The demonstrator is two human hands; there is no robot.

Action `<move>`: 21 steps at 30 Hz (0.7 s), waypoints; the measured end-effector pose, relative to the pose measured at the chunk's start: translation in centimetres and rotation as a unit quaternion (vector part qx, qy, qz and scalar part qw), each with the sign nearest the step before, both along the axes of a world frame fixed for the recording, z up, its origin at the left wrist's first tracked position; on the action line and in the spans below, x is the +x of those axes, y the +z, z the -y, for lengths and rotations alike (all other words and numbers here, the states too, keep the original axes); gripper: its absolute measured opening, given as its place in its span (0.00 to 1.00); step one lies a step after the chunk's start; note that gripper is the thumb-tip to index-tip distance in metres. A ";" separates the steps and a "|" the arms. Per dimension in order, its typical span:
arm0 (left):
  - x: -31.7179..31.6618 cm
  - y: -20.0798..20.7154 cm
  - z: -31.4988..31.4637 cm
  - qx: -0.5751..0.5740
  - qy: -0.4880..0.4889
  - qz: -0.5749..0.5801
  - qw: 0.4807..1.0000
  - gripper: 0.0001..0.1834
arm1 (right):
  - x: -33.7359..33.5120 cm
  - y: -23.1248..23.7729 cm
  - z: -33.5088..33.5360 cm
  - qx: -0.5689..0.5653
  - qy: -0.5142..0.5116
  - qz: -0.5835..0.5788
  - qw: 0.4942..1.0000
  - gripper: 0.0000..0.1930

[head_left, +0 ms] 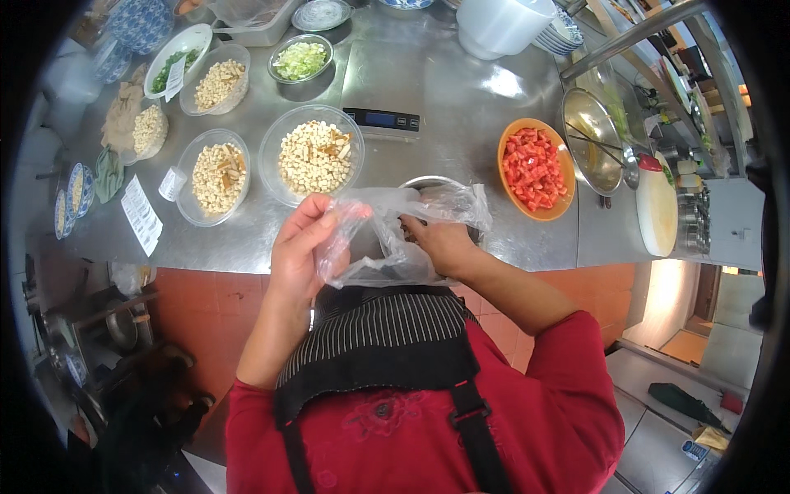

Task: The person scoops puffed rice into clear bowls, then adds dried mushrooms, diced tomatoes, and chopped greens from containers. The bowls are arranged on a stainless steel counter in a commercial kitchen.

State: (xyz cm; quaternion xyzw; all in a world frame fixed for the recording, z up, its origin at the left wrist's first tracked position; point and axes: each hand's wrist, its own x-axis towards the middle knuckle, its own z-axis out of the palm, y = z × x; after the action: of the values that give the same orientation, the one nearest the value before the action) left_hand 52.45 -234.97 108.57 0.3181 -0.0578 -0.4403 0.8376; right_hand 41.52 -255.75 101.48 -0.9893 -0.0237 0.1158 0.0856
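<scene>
I stand at the steel tabletop (461,99), and a clear plastic bag (399,267) is in front of my body, near the front edge. My left hand (303,243) has thumb and fingers closed together on the left side of this bag. My right hand (443,245) is at its right part, with fingers bent and pointing inward; the plastic partly covers them, so I cannot tell how far they are open or whether they hold something. Just behind the bag I see the rim of a metal bowl (424,179). To the right, well apart from my hands, is an orange bowl (536,216) of diced tomatoes (533,165). Beyond my left hand there is a round plastic tub (271,177) with pale cubes (317,156). A kitchen scale (381,120) lies just beside this tub, on its right.
</scene>
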 end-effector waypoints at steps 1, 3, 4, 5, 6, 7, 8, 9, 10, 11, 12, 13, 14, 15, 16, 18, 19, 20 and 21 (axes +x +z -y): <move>-0.2 -0.2 0.1 0.008 0.011 0.004 1.000 0.05 | -0.1 0.0 0.2 0.029 -0.034 -0.098 0.994 0.26; -0.8 -0.6 0.3 0.074 0.043 0.014 0.996 0.05 | -0.1 0.0 0.8 0.112 -0.070 -0.209 0.969 0.24; -1.1 -0.7 0.5 0.125 0.069 0.029 0.989 0.05 | 0.0 0.0 1.0 0.161 -0.068 -0.212 0.962 0.25; -1.3 -0.8 0.5 0.088 0.040 0.013 0.995 0.06 | 0.2 0.1 1.5 0.202 -0.058 -0.192 0.959 0.25; -1.4 -0.8 0.6 0.109 0.042 0.002 0.993 0.06 | 0.4 0.0 1.6 0.180 -0.073 -0.204 0.960 0.25; -1.5 -0.8 0.7 0.122 0.042 -0.014 0.991 0.05 | 0.7 0.1 2.1 0.245 -0.109 -0.210 0.940 0.24; -1.5 -0.8 0.8 0.117 0.035 -0.020 0.992 0.05 | 0.9 0.1 2.2 0.203 -0.056 -0.156 0.965 0.24; -1.6 -0.8 0.9 0.107 0.034 -0.007 0.994 0.06 | 1.3 0.4 2.5 0.236 -0.054 -0.198 0.950 0.22; -1.4 -0.8 1.1 0.119 0.030 -0.009 0.992 0.07 | 1.3 0.8 2.6 0.226 -0.026 -0.166 0.960 0.16; -1.2 -0.8 1.1 0.108 0.036 0.004 0.993 0.07 | 1.6 1.4 3.0 0.235 0.018 -0.112 0.965 0.15; -1.1 -0.9 1.1 0.111 0.034 0.003 0.993 0.06 | 1.6 2.2 3.3 0.224 0.057 -0.093 0.969 0.13; -0.9 -1.1 1.0 0.141 0.032 -0.012 0.989 0.06 | 1.7 3.1 3.7 0.291 0.028 -0.115 0.949 0.13; -0.7 -1.3 0.9 0.111 0.031 0.003 0.993 0.05 | 1.8 4.3 4.3 0.343 -0.006 -0.150 0.927 0.12; -0.6 -1.6 0.7 0.110 0.028 0.001 0.994 0.05 | 1.8 5.6 4.8 0.392 -0.063 -0.203 0.895 0.12; -0.5 -1.9 0.6 0.118 0.019 -0.013 0.993 0.05 | 1.9 6.9 5.2 0.440 -0.093 -0.217 0.867 0.11; 0.0 -2.9 0.1 0.116 -0.008 0.002 0.993 0.05 | 2.5 9.4 6.0 0.527 -0.190 -0.282 0.779 0.11; 0.2 -3.5 -0.1 0.125 -0.021 0.006 0.992 0.05 | 3.2 10.6 6.2 0.544 -0.210 -0.267 0.767 0.10; 0.3 -4.0 -0.5 0.111 -0.028 0.011 0.993 0.06 | 4.3 11.7 6.1 0.566 -0.225 -0.258 0.750 0.09; 0.5 -4.6 -0.8 0.107 -0.049 0.006 0.993 0.07 | 5.9 12.5 5.6 0.585 -0.231 -0.230 0.743 0.09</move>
State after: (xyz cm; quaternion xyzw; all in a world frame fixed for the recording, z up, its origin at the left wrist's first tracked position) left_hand 52.96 -234.15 103.93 0.4050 -0.0308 -0.4823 0.7762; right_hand 47.37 -261.37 113.98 -0.6635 0.1629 0.2798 0.6746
